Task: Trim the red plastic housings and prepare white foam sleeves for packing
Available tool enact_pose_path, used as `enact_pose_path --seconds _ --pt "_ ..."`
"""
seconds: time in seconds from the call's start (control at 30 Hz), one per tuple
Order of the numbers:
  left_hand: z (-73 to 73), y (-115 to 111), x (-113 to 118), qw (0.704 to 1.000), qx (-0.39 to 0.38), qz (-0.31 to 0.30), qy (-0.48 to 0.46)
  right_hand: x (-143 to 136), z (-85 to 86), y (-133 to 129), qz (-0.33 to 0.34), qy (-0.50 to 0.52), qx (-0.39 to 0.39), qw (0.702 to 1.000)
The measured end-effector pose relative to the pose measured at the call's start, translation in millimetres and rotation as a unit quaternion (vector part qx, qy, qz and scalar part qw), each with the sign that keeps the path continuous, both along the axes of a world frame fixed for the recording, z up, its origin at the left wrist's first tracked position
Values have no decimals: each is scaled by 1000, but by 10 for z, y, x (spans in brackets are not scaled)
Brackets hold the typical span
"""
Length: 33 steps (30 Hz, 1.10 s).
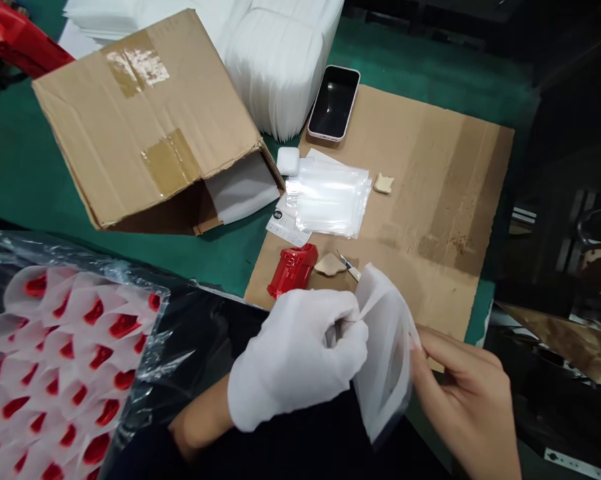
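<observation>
Both the left hand [300, 357] (white-gloved) and bare right hand [473, 393] pinched a translucent sleeve [383, 333] right of a red casing [292, 270].

Wht pouch [382, 327] btwn L/R hands [300, 353] [468, 393]

Right hand [465, 393]: cut off at the wrist by the near picture edge. White pouch [388, 347]: contents cannot be determined. Knife [349, 265]: handle end hidden by the pouch. Card [286, 230]: partly covered by clear bags [330, 200]; small print illegible. Carton [145, 113]: interior mostly hidden in shadow. Red parts [100, 357], near left: mostly hidden inside white wraps [18, 290]; outer rows cut off by the left and near edges. White sheets [280, 67]: cut off by the far edge. Dark items [598, 230], right side: blurred, not identifiable
</observation>
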<state>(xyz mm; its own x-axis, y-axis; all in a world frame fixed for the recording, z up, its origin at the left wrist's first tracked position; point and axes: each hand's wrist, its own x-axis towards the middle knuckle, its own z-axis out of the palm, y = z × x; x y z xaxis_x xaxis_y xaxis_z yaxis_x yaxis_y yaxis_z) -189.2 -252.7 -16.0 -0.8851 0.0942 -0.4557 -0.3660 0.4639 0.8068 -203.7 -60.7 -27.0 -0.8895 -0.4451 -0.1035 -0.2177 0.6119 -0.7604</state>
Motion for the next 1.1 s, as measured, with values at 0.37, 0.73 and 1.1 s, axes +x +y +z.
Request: enact_pose_path --seconds 0.37,0.73,1.1 --pt "-244 251 7 998 50 41 3 71 -180 134 -55 100 -6 993" --pt "-354 424 91 982 37 -14 186 69 -110 -5 -63 150 72 984" --pt "-329 289 122 987 41 15 154 120 -75 91 -147 -117 -28 982"
